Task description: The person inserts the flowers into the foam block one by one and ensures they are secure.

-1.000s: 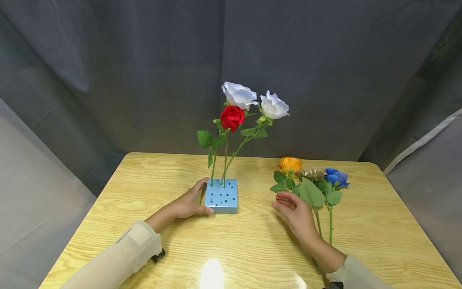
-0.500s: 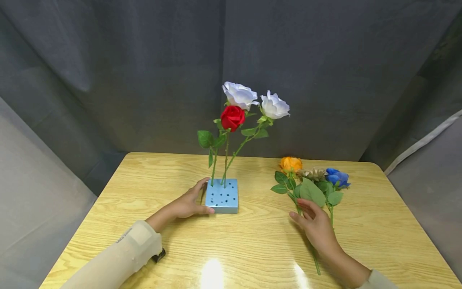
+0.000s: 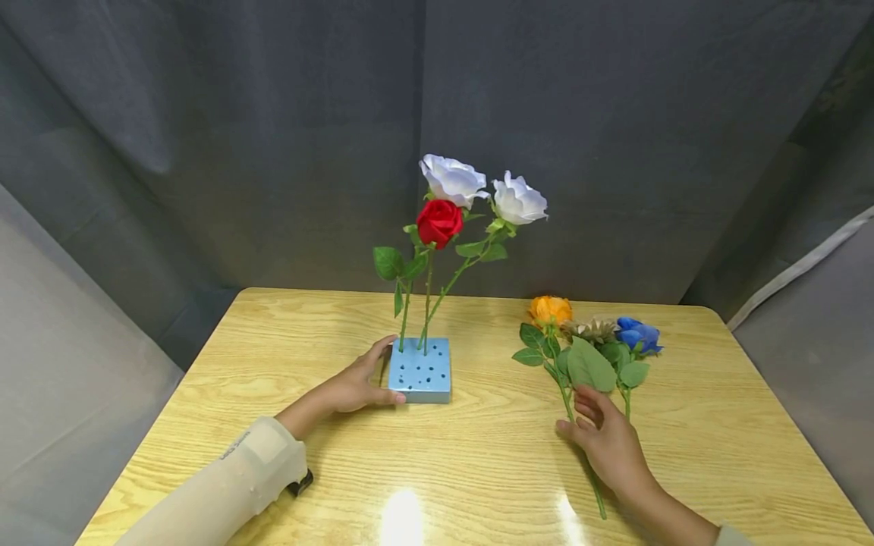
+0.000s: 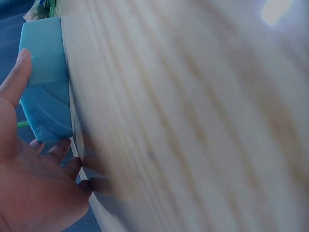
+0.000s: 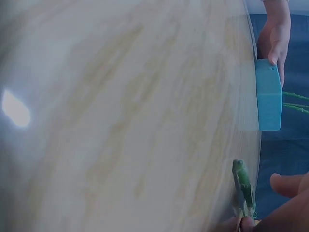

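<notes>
In the head view my left hand (image 3: 355, 385) holds a light blue block (image 3: 419, 371) with small holes, thumb at its front and fingers round its far left corner. A red rose (image 3: 440, 223) and two white roses, one taller (image 3: 452, 180) and one leaning right (image 3: 519, 199), stand in its back holes. My right hand (image 3: 611, 444) is over the loose flower stems, its thumb and fingers apart. Between them passes the stem of an orange flower (image 3: 550, 311). In the right wrist view a green stem (image 5: 244, 181) lies by the fingertips, with the thumb away from it.
A blue rose (image 3: 636, 335) and a brownish flower (image 3: 595, 330) lie beside the orange one, their leaves (image 3: 590, 364) overlapping. The wooden table (image 3: 478, 470) ends at the back before a dark grey curtain (image 3: 307, 152).
My right hand has moved right and toward the near edge, from left of the loose flowers to over their stems. The left hand, the block and its roses stay put.
</notes>
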{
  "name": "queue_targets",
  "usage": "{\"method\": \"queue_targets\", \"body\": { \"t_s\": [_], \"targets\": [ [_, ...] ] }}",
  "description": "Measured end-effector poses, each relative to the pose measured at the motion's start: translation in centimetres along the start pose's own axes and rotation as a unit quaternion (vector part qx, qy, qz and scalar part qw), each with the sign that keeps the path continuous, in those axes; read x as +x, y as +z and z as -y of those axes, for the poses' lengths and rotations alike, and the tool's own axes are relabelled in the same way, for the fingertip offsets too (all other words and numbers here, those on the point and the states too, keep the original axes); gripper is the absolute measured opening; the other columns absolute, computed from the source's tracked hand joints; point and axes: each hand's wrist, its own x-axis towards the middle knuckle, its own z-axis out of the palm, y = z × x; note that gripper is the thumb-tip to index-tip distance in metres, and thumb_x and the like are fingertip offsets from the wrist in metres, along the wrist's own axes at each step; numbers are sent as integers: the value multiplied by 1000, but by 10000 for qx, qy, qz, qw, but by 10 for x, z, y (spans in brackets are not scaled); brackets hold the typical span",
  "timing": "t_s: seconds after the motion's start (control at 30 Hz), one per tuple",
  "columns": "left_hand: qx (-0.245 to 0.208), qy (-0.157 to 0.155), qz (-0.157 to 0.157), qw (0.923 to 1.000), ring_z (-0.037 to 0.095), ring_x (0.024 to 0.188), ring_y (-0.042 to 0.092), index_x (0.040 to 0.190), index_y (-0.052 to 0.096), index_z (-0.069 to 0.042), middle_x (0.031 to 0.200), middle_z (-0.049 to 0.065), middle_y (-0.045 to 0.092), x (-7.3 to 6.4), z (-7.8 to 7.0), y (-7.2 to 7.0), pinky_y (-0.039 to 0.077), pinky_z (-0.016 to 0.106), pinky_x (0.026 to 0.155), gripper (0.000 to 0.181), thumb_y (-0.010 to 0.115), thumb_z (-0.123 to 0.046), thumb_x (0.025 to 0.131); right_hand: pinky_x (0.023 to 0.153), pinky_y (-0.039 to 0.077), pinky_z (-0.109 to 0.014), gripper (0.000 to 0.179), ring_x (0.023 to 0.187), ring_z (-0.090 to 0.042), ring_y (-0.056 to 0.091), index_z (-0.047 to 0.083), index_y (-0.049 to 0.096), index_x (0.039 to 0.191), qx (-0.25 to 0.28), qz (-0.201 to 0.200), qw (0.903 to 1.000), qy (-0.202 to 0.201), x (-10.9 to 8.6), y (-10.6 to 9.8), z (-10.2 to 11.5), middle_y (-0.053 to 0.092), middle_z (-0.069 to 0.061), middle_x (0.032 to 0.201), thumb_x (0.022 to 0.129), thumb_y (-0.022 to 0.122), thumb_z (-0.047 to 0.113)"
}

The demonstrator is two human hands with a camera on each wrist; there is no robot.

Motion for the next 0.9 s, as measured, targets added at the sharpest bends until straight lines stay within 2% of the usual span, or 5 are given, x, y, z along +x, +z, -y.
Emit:
{"method": "queue_targets", "body": {
  "t_s": [0.33,0.63,0.9],
  "targets": [
    [-29,-38,22,10000,36,158,9,167,5,-23,172,14,11,0,-1,0,16,65,122,113,83,-40,88,102,53,-41,78,132,-47,52,-12,36,152,-577,14,9983,-97,-3,2,-2,48,-33,147,92,79,12],
    [3,-7,-8,10000,37,158,10,167,5,-21,172,16,11,0,-1,0,17,65,122,114,84,-38,87,92,58,-32,74,126,-46,54,-13,40,149,-836,135,9963,-147,-4,0,-3,47,-33,146,88,80,2],
    [0,-18,1,10000,36,159,9,167,5,-22,172,14,10,0,-1,0,16,64,123,113,83,-40,88,82,60,-30,73,116,-38,59,-13,44,147,-1132,329,9928,-237,-3,-5,1,51,-30,137,85,82,-1]
  ]
}}
